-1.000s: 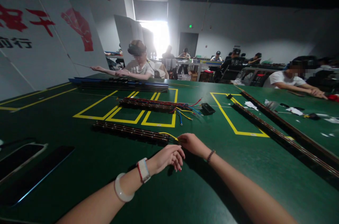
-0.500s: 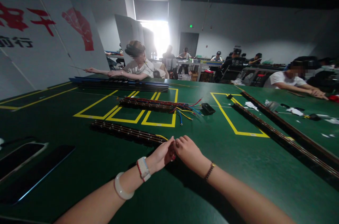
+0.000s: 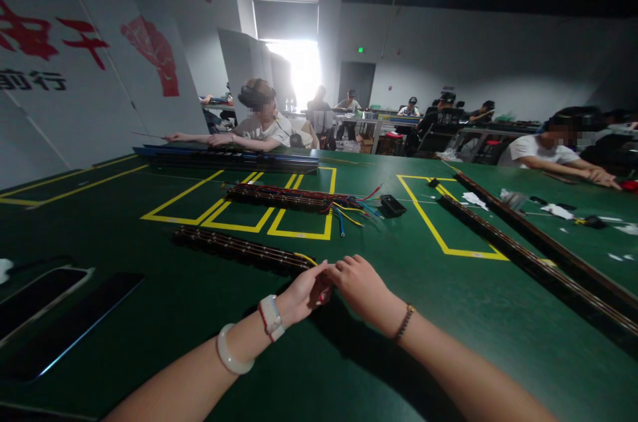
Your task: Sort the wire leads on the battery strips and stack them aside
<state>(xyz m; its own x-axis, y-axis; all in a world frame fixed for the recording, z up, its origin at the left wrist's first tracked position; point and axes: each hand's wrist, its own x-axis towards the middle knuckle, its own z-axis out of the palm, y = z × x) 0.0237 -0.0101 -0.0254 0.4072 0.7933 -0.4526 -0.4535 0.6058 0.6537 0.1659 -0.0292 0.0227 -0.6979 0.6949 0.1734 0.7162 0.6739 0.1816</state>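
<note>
Green counter point(image 3: 448, 335); nearest dark strip point(image 3: 239, 248); yellow wire point(image 3: 304, 258); my left hand point(image 3: 302, 294) and right hand point(image 3: 363, 290), fingers bent together beside it, grip too hidden to tell.

the person's left hand point(image 3: 302, 296) and right hand point(image 3: 361, 292) meet over the table point(image 3: 498, 355), right by the right end of the near bar point(image 3: 244, 250). behind that bar there's a wired bar point(image 3: 279, 197) lying across some taped outlines point(image 3: 299, 234), with a small box point(image 3: 393, 205) just right of it. further back, a long casing point(image 3: 229, 159) sits along the far edge, a co-worker point(image 3: 264, 126) behind it. two flat slabs point(image 3: 90, 322) lie front left. over on the right, two long bars point(image 3: 513, 246) run side by side, paper scraps point(image 3: 557, 211) beyond them.
</note>
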